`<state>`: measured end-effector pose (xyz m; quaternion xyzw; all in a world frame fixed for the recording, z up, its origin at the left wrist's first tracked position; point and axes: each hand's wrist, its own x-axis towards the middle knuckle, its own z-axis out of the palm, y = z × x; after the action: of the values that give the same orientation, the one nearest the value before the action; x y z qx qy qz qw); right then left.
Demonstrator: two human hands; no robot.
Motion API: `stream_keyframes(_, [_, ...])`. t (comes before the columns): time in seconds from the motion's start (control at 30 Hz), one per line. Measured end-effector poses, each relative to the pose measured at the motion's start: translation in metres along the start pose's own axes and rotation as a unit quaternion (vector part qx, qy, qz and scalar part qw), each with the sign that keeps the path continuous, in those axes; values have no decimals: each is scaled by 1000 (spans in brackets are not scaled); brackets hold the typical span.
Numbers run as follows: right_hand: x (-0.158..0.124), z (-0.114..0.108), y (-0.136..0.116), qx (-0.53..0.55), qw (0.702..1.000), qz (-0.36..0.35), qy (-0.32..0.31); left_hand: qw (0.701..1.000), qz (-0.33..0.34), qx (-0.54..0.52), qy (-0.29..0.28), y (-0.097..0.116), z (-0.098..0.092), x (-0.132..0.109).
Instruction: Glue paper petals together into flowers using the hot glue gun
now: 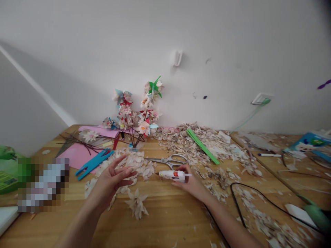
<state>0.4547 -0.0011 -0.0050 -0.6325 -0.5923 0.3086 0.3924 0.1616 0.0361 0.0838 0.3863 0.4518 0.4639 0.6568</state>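
Scissors (178, 159), metal, one pair: lying on the tabletop (165, 224), blades pointing left; landmark for the places below.

Hot glue gun (168, 174), white with an orange label: just in front of the scissors, nozzle leftward, clamped in the fingers of the right hand (190, 184).

Left hand (112, 181): front-left of the scissors, fingers apart and slightly curled, above the pale loose petals (143, 164); contact with these cannot be told.

Petal flower (137, 204), whitish, one: front-left of the scissors.

Blue strips (94, 163): farther left of the scissors.

Stemmed artificial flowers (144, 127), a bunch: upright behind-left of the scissors.

Green strips (203, 146): behind-right of the scissors, upon dry petal-like scraps (173, 138).

Black cable (239, 183): front-right of the scissors.
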Motion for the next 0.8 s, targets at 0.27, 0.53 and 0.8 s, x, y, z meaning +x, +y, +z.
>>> stream_keyframes(0.27, [-52,15,-43,-96,918,-298,244,999,30,-15,8,-5,-8,0])
stream_keyframes(0.53, [-31,110,-62,34,978,-138,-155,999,29,-22,10,-6,-4,-8])
stream_keyframes(0.8, [-21,101,-59,317,941,-22,-119,999,29,-23,29,-7,-9,-5])
